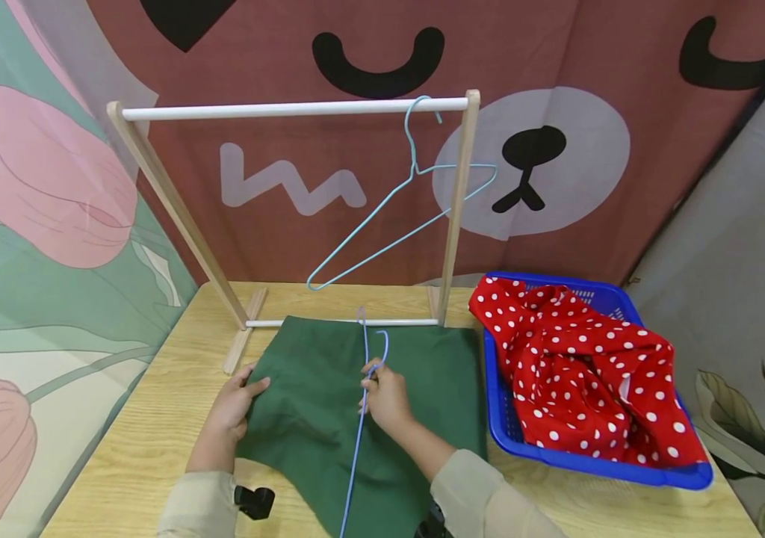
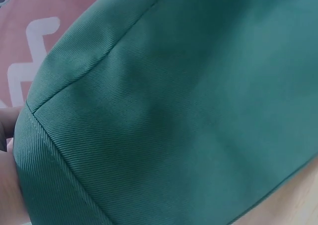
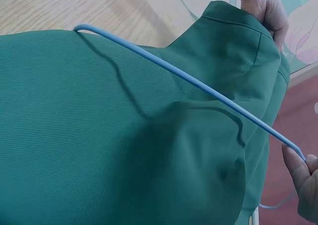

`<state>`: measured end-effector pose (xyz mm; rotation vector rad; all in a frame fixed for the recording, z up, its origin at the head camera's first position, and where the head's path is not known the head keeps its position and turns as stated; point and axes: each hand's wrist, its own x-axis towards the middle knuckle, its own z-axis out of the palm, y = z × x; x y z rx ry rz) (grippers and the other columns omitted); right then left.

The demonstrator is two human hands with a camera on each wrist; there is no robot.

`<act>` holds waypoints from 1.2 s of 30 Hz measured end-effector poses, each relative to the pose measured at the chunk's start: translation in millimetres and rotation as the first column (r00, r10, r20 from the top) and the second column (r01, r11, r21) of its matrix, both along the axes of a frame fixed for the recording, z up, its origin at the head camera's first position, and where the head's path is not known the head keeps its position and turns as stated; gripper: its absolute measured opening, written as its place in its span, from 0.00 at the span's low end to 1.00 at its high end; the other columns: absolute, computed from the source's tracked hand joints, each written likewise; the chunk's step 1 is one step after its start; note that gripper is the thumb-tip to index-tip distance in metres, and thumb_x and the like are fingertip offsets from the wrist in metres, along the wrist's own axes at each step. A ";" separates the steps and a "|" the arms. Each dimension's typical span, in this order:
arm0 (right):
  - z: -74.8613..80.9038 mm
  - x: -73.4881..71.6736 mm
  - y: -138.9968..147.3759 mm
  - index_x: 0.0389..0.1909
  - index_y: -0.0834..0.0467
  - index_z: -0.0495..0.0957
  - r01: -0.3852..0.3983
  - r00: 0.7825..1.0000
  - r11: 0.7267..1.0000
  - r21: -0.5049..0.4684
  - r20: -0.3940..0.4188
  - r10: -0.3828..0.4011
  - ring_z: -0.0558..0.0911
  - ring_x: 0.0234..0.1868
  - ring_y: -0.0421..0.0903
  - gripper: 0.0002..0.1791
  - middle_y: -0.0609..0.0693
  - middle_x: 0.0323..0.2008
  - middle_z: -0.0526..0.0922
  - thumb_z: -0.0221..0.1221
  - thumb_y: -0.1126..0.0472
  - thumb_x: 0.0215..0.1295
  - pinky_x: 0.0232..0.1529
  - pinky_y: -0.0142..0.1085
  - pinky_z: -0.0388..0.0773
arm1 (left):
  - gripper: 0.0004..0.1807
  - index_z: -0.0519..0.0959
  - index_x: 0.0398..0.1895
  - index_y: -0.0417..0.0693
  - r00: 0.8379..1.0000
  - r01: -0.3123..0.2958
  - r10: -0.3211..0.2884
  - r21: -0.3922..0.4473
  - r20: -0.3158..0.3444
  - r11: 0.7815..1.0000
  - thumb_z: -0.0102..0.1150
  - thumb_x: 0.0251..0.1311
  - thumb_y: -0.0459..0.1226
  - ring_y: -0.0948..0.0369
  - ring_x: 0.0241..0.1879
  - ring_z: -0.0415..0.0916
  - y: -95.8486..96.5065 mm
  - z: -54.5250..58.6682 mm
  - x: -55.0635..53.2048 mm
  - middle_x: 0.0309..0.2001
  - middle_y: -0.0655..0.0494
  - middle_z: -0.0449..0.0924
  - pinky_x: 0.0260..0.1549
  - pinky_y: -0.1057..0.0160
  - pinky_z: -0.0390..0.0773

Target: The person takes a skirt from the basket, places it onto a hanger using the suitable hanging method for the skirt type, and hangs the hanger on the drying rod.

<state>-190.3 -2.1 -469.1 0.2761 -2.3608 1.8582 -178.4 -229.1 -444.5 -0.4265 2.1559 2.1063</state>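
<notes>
A green cloth garment (image 1: 302,403) with stitched seams lies across the table's front, its far edge at the rack's lower bar. My left hand (image 1: 230,409) grips its left edge, thumb on top; the rest of those fingers are hidden under the cloth. Above the garment's middle, my right hand (image 1: 388,400) pinches a light blue-violet clothes hanger (image 1: 357,456) near its hook. Seen almost edge-on in the head view, the hanger runs down toward me. In the right wrist view, the hanger's long arm (image 3: 189,78) slants over the green cloth and casts a shadow on it.
A wooden rack with a white top rail (image 1: 288,110) stands behind the garment. From its right end hangs a bare light blue hanger (image 1: 376,215). On the right, a blue plastic basket (image 1: 500,418) holds red cloth with white dots (image 1: 577,373). Printed drapes surround the wooden table (image 1: 154,448).
</notes>
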 end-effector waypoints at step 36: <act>5.8 -7.4 14.3 0.29 0.69 0.69 0.038 0.999 0.994 0.104 -0.017 -0.036 0.75 0.15 0.44 0.07 0.58 0.20 0.75 0.53 0.79 0.48 0.14 0.27 0.72 | 0.19 0.63 0.49 0.28 0.996 -0.040 0.073 -0.533 0.041 0.845 0.44 0.59 0.34 0.43 0.41 0.65 -34.3 -40.3 16.0 0.45 0.30 0.64 0.38 0.50 0.66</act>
